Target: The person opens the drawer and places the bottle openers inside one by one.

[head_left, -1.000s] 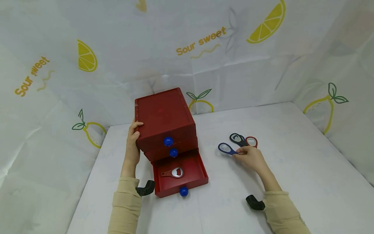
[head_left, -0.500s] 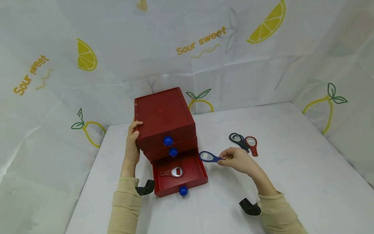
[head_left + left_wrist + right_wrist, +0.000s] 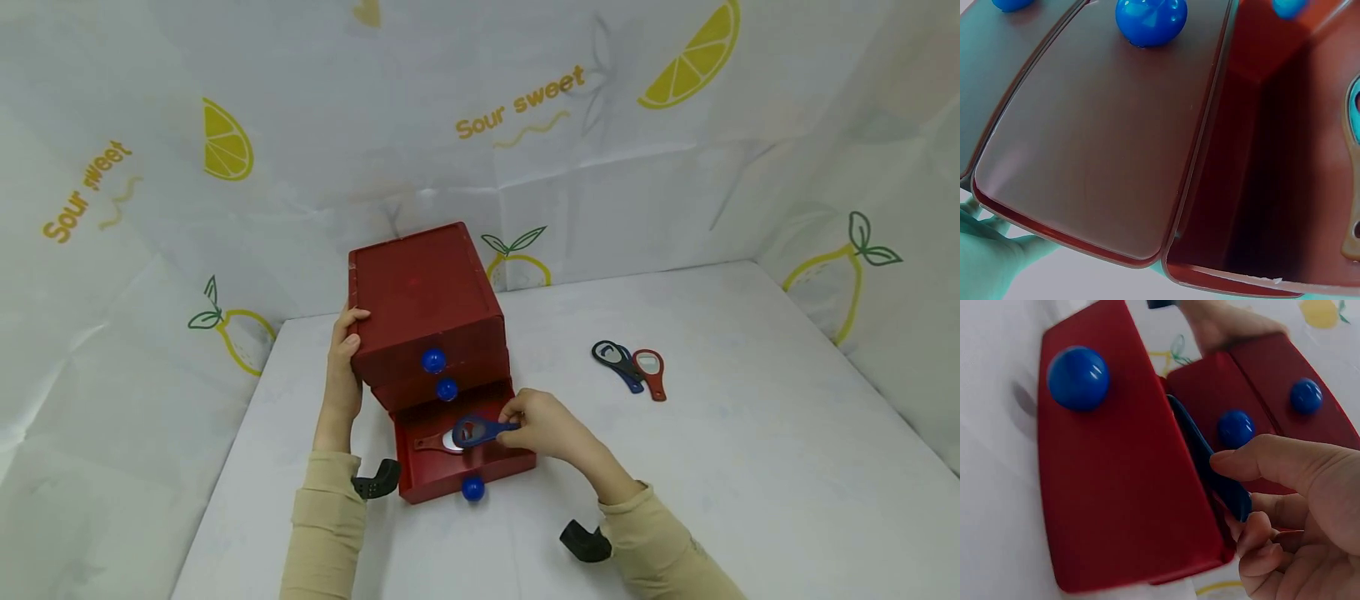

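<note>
My left hand point(image 3: 343, 375) rests against the left side of a red drawer cabinet point(image 3: 420, 287) with blue knobs, its fingertips at the top edge. The lowest drawer point(image 3: 431, 482) is pulled out; the upper two are closed. In it lies a red-handled bottle opener point(image 3: 431, 442) with a metal head, partly covered from view. Over this drawer my right hand point(image 3: 543, 425) pinches the handle end of a blue bottle opener point(image 3: 474, 431) between thumb and fingers. The right wrist view shows that blue opener tilted behind the drawer front point(image 3: 1116, 469).
On the white table to the right lie a black bottle opener point(image 3: 611, 353), another blue opener point(image 3: 632, 384) partly beneath it, and a red one point(image 3: 651, 371). A white sheet printed with lemons point(image 3: 420, 158) hangs behind and at the sides.
My right hand has carried the blue bottle opener leftward from the group on the table to over the open drawer. The left hand and the cabinet have stayed in place.
</note>
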Motion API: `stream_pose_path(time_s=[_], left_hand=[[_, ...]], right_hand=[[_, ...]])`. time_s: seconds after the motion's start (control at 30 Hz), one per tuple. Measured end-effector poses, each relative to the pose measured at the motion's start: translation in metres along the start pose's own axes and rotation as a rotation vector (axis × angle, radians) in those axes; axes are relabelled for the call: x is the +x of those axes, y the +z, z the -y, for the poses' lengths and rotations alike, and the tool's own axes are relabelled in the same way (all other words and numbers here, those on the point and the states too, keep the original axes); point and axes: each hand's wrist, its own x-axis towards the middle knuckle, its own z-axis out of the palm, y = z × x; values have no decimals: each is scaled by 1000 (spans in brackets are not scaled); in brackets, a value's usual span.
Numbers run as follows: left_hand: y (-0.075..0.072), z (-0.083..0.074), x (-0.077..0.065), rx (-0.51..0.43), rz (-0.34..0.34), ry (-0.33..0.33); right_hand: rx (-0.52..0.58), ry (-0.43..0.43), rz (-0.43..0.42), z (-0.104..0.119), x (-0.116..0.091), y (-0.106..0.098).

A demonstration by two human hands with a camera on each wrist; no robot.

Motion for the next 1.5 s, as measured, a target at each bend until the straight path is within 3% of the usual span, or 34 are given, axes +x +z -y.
stream_pose_path(time_s=[0.2, 0.57, 1.07, 1.5], left_hand=[[0, 1, 0, 6, -2, -11], [0, 1, 0, 5, -1, -17], [0, 1, 1, -8, -5, -17], [1, 1, 0, -10, -7, -20]], right_hand=[[-68, -42, 48, 9, 10, 21], [-172, -70, 163, 12, 23, 39], [-72, -70, 269, 9, 34, 50], [29, -4, 332, 3, 37, 53]])
